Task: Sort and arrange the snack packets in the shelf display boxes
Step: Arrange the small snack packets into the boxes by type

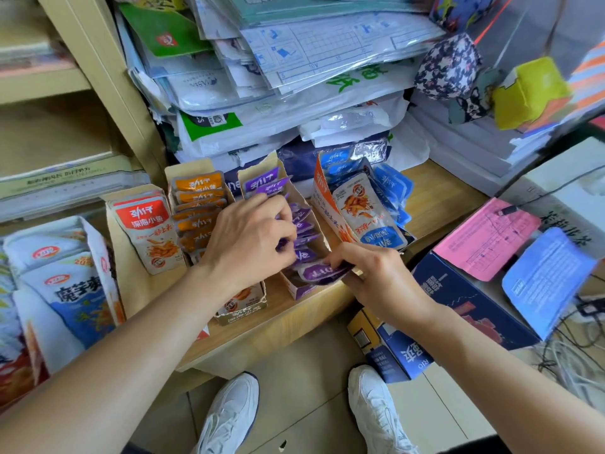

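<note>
Left hand: the left hand (252,237) bends over the purple box (299,291), its fingers curled in among the standing purple packets (304,224) and gripping a few.
Right hand: the right hand (376,273) pinches a loose purple packet (324,271) at the box's front end, not yet in the row.
Risk, row: if the left fingers let go early, the row likely flops forward.
Risk, neighbour: the box of blue packets (322,204) leans just beside; a wrist nudge could tip it.
Risk, edge: the purple box sits near the surface (294,326) edge, and a forward push may slide it off.
</note>
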`<state>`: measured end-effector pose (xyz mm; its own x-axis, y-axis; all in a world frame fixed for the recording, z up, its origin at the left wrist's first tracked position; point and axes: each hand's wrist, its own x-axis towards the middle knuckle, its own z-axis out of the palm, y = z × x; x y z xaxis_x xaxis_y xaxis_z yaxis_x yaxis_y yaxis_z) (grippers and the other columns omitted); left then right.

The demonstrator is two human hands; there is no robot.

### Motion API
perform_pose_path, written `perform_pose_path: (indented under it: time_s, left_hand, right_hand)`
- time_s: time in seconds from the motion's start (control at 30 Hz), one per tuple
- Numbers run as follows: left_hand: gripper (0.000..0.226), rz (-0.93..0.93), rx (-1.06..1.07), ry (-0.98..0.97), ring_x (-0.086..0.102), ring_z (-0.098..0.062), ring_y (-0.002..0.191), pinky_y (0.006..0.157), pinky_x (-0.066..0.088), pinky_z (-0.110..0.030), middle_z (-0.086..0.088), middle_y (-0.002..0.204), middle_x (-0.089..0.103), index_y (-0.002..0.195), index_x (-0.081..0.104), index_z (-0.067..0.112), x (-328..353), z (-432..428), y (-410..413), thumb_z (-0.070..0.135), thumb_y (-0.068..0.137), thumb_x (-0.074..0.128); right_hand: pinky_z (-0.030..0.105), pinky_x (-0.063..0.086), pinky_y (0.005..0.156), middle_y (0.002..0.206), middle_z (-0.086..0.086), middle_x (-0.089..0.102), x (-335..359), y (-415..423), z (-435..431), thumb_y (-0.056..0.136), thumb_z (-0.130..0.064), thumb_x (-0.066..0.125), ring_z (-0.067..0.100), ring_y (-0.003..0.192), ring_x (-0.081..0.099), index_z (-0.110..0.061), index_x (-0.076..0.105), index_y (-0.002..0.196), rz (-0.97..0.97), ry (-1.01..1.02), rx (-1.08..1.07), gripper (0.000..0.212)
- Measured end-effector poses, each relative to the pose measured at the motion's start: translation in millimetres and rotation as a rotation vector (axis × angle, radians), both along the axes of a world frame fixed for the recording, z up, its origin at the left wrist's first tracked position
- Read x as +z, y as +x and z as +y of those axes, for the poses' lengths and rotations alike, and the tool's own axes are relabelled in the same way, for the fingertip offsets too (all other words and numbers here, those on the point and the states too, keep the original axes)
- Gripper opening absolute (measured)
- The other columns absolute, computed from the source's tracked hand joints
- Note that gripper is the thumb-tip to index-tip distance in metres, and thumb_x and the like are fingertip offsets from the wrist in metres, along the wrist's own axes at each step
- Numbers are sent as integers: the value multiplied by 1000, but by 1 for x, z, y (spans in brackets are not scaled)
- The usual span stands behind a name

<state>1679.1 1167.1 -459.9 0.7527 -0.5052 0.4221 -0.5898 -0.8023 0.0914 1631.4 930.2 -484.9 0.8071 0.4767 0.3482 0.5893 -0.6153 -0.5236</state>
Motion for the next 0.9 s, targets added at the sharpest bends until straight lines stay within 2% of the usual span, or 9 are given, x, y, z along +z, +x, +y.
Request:
perform_pose_path:
  time_s: [0.13, 0.23, 0.33, 0.47, 0.57, 0.63, 0.7, 0.8, 0.9]
  left_hand:
    - [13, -216, 103, -133, 63, -17, 77, 52, 48, -29, 3, 89, 69, 81, 75, 15, 0, 12, 6, 17, 89, 65]
    - [12, -262, 170, -181, 64, -20, 74, 50, 50, -32, 0, 89, 69, 85, 76, 14, 0, 15, 11, 17, 89, 66]
    - [8, -215, 197, -214, 65, -20, 79, 54, 49, -30, 1, 91, 69, 91, 76, 16, 4, 15, 15, 20, 90, 69]
    - [12, -120, 92, -185, 66, -17, 91, 61, 49, -25, 1, 102, 68, 105, 70, 17, 8, 15, 17, 20, 94, 67]
    - [12, -99, -22, -151, 58, -13, 89, 64, 39, -21, 3, 100, 64, 94, 72, 19, 6, 17, 18, 8, 90, 69]
    - [12, -90, -38, -135, 46, -10, 86, 70, 36, -26, 3, 101, 63, 89, 76, 21, 5, 19, 21, 9, 86, 72]
    - [11, -83, -10, -112, 47, -16, 93, 78, 42, -36, 2, 109, 62, 93, 77, 24, 5, 22, 23, 23, 82, 77]
    - [42, -59, 76, -94, 50, -28, 110, 92, 43, -41, -2, 123, 56, 111, 69, 23, 8, 21, 21, 35, 74, 85]
    - [85, 56, 215, -88, 42, -32, 131, 108, 36, -44, -11, 147, 44, 144, 46, 21, 15, 23, 25, 56, 74, 79]
  right_hand:
    - [31, 56, 83, 106, -5, 69, 2, 7, 4, 92, -10, 70, 8, 100, 66, -14, 67, 113, 71, -17, 74, 22]
    - [29, 55, 82, 105, -6, 70, 5, 10, 6, 92, -12, 71, 7, 98, 66, -15, 69, 114, 100, -24, 78, 23]
    - [26, 55, 84, 109, -7, 69, 8, 12, 6, 92, -14, 70, 5, 101, 64, -17, 68, 116, 141, -49, 76, 24]
    - [27, 56, 82, 111, -8, 66, 11, 15, 8, 93, -15, 68, 5, 104, 63, -16, 65, 117, 124, -62, 49, 24]
    - [29, 55, 78, 107, -5, 66, 13, 20, 13, 94, -15, 66, 8, 97, 63, -14, 66, 114, 3, 0, -47, 20]
    - [29, 56, 76, 107, -3, 66, 15, 24, 19, 94, -15, 65, 7, 97, 61, -13, 66, 114, -48, 42, -107, 20]
    - [33, 57, 77, 110, -1, 65, 14, 29, 25, 92, -11, 68, 11, 100, 61, -13, 65, 115, -61, 37, -134, 23]
    - [40, 58, 79, 115, 1, 59, 7, 37, 36, 85, -10, 75, 18, 101, 61, -15, 61, 120, -21, 30, -201, 38]
    - [43, 56, 81, 114, -1, 61, -1, 42, 49, 83, -20, 79, 18, 99, 60, -16, 56, 120, 41, 104, -318, 43]
